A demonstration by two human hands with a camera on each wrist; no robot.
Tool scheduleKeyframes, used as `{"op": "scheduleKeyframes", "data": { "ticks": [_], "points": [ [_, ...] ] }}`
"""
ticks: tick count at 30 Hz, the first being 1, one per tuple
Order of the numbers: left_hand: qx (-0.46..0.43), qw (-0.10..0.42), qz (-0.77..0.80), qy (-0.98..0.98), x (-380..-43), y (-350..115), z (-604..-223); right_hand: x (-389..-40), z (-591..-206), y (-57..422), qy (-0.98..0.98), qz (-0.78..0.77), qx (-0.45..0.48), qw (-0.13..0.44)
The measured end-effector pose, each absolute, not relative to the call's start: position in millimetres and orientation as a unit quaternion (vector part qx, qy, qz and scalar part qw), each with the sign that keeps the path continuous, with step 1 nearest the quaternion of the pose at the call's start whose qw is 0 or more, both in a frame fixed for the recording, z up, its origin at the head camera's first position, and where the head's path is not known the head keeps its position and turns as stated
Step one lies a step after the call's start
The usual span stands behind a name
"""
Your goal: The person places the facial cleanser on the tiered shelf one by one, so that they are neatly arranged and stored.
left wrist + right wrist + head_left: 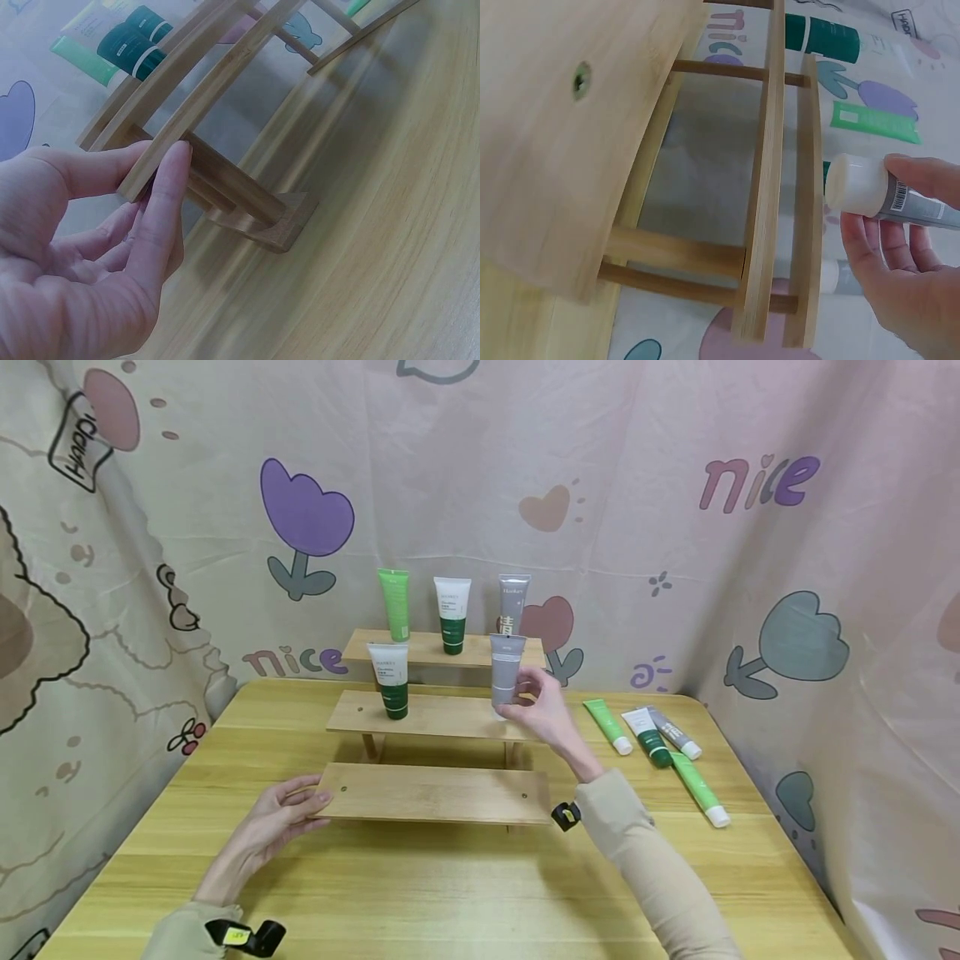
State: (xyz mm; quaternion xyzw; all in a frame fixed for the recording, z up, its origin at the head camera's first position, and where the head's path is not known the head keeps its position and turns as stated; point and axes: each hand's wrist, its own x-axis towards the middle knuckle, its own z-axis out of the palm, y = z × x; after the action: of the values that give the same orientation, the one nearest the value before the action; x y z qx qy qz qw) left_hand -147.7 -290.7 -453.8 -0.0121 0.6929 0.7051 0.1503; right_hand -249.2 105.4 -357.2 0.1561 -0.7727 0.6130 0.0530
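Observation:
My right hand grips a grey squeeze tube, cap down, at the right end of the middle step of a three-tier wooden display stand. In the right wrist view the tube's white cap shows below the thumb and fingertips. My left hand pinches the left end of the lowest step, with fingers on both faces of the board in the left wrist view. A white-and-green tube stands at the middle step's left.
On the top step stand a light green tube, a white-and-green tube and a grey tube. Several tubes lie on the table's right, among them a green tube. A printed curtain hangs behind.

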Motion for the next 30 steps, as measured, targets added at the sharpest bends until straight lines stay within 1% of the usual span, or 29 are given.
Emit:
{"op": "scheduleKeyframes", "data": {
  "ticks": [22,30],
  "points": [
    [-0.013,0.153,0.706,0.691,-147,-291,-455,-261,-361,64,-0.801,0.577,0.157,0.006],
    [-0.016,0.157,0.709,0.687,-148,-291,-454,-265,-365,54,-0.803,0.576,0.153,0.005]
  ]
}}
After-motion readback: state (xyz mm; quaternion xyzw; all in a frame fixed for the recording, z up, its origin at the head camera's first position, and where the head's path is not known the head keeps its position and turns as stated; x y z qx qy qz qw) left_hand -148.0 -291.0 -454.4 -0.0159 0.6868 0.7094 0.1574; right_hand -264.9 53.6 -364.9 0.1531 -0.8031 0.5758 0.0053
